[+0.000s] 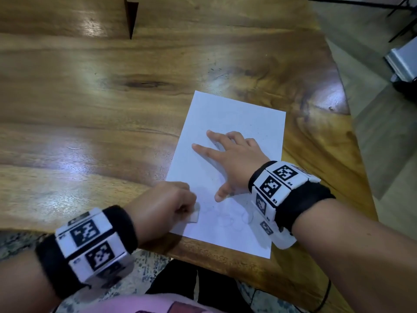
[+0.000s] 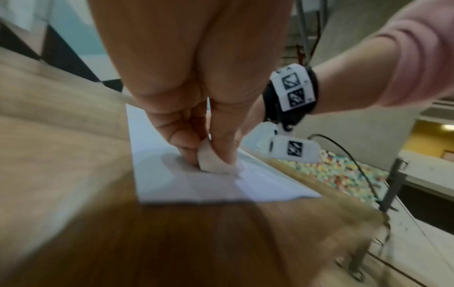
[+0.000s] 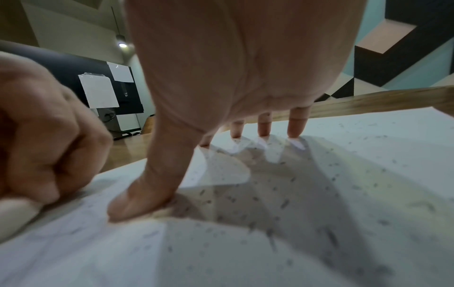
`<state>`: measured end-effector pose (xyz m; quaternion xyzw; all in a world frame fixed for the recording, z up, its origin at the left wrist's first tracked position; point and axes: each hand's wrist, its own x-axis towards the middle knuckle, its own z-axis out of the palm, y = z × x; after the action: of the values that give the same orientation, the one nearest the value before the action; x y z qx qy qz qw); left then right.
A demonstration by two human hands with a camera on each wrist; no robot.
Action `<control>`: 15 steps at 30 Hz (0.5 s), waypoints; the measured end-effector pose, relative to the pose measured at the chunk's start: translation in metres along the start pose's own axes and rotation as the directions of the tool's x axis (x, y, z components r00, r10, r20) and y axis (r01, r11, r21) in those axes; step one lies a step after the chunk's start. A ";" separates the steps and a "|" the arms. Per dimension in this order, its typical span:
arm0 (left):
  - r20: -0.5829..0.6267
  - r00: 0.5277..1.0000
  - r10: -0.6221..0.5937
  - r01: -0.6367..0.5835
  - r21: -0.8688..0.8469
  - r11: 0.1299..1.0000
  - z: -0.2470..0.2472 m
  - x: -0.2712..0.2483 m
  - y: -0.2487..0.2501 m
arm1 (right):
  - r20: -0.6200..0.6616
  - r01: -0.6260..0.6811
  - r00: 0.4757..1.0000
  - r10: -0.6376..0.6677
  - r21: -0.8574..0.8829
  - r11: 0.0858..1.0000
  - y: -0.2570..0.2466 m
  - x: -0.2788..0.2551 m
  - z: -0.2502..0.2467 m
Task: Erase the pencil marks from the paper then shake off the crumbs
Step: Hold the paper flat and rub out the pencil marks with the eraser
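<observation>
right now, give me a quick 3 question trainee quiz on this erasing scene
1. True or false: the left hand lies flat and holds nothing.
2. What is the right hand doing? A) lifting the paper B) pressing spread fingers on the paper C) gripping a pencil
3. Fill in: dark eraser ___ are scattered over the paper.

Key
1. False: it pinches the eraser against the paper.
2. B
3. crumbs, so shaking off is not yet done.
</observation>
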<state>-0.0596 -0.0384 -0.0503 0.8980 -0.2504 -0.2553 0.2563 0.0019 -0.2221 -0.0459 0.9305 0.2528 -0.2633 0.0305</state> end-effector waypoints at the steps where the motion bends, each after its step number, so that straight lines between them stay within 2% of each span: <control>1: -0.047 0.999 0.004 -0.004 0.010 1.000 -0.004 0.010 0.002 | 0.002 0.001 1.000 -0.001 0.003 1.000 0.000 0.000 0.000; 4: -0.162 0.986 -0.044 0.050 0.030 0.998 -0.016 0.048 0.006 | -0.007 0.004 1.000 -0.004 0.010 1.000 0.000 0.001 0.001; 6: -0.130 0.990 -0.057 0.062 0.030 0.998 -0.012 0.048 0.005 | -0.002 -0.001 1.000 0.001 0.013 1.000 0.000 0.001 0.002; 8: -0.051 0.999 -0.018 0.019 0.022 1.000 -0.003 0.023 0.003 | 0.001 -0.001 1.000 0.001 0.002 1.000 0.000 0.000 0.001; 11: 0.065 0.997 -0.037 0.038 -0.023 0.999 0.004 -0.003 0.005 | -0.003 0.000 1.000 0.000 -0.002 1.000 0.000 0.000 0.001; 13: -0.005 0.999 -0.038 0.038 0.000 0.999 -0.004 0.012 0.006 | -0.004 -0.002 1.000 0.002 -0.001 1.000 0.000 0.001 0.001; 15: -0.132 0.991 -0.019 0.024 0.038 0.999 -0.011 0.032 0.002 | -0.004 -0.002 1.000 0.002 0.000 1.000 0.000 0.001 0.001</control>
<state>-0.0303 -0.0547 -0.0520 0.9204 -0.2283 -0.1932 0.2519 0.0019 -0.2215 -0.0473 0.9312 0.2521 -0.2615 0.0301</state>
